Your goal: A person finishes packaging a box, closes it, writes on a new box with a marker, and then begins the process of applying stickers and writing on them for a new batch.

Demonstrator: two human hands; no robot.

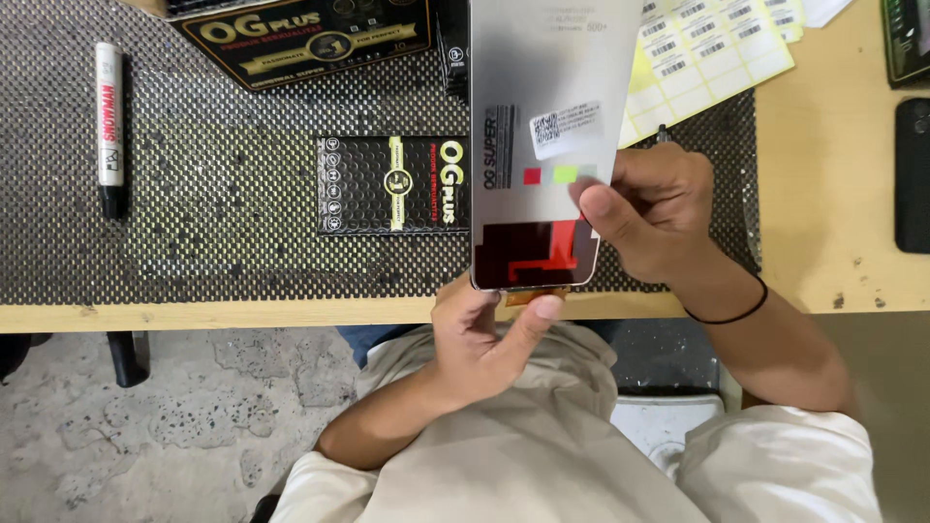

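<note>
A flat phone display panel (542, 87) with a silvery protective film, a small white label and red and green tabs is held upright over the desk edge. My left hand (484, 339) grips its bottom edge from below, thumb against a small orange flex strip (528, 296). My right hand (654, 208) holds the panel's right side, thumb pressing on the film near the coloured tabs.
A black mesh mat (223, 194) covers the wooden desk (833, 145). On it lie a white marker (109, 126), a small black packet (392, 184) and a larger black box (310, 39). A sheet of white stickers (707, 48) lies at the back right; dark devices (911, 174) sit at the right edge.
</note>
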